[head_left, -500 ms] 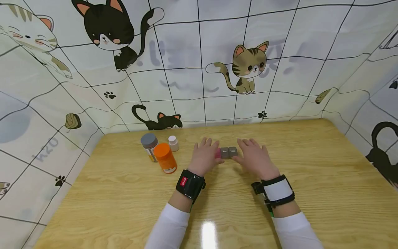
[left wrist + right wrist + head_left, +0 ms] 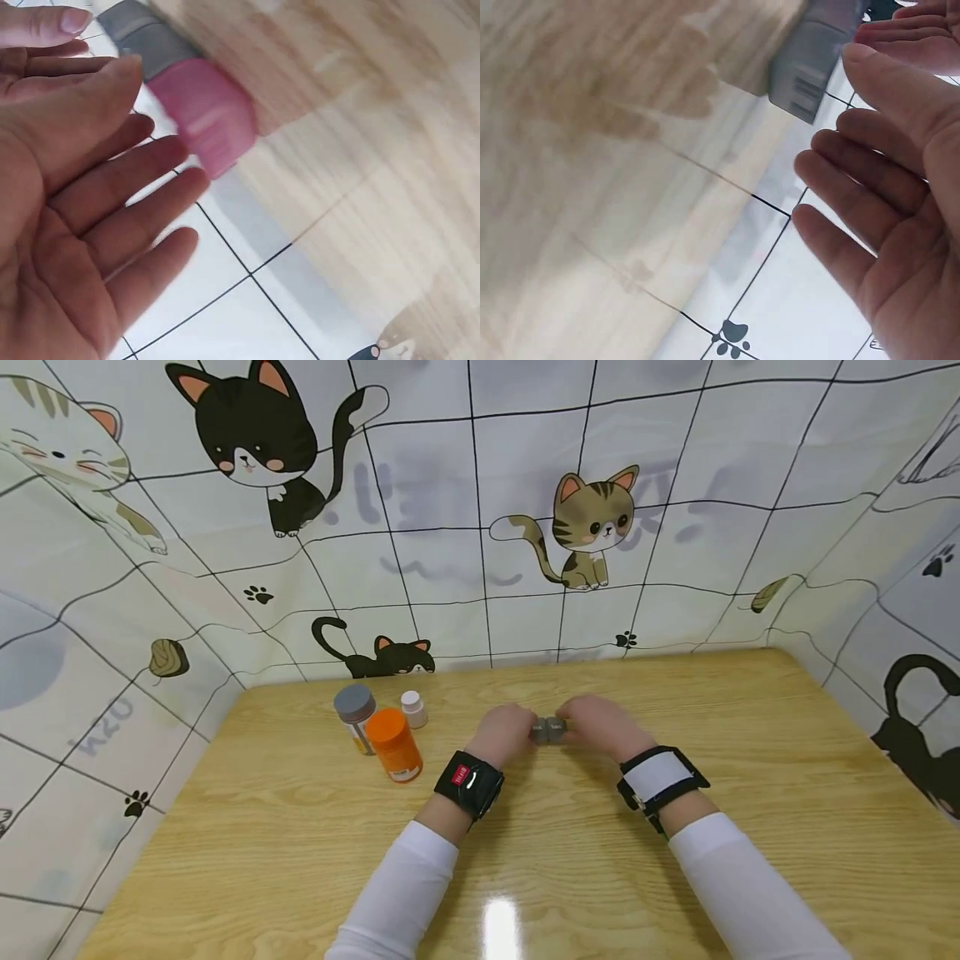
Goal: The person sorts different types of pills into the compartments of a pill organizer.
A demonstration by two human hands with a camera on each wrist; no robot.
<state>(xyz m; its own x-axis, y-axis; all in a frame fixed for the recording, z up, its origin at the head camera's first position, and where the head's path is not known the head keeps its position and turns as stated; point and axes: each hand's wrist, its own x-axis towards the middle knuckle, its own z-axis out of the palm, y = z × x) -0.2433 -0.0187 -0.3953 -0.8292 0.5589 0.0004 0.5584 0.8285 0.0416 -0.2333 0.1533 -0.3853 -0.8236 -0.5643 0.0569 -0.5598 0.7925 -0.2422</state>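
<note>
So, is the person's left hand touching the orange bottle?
Apart: the head view shows a plain strip of bare table between the left hand and the orange bottle.

Faint “20” (image 2: 107,728) on wall covering (image 2: 442,468), grey-pink box (image 2: 548,731) lettering unclear

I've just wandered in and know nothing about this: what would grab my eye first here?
Probably the big black-and-white cartoon cat on the wall, at upper left in the head view. Next, the bright orange bottle on the left part of the wooden table. Then, near the table's far middle, the left hand and right hand, one at each end of a small grey-and-pink box.
</note>
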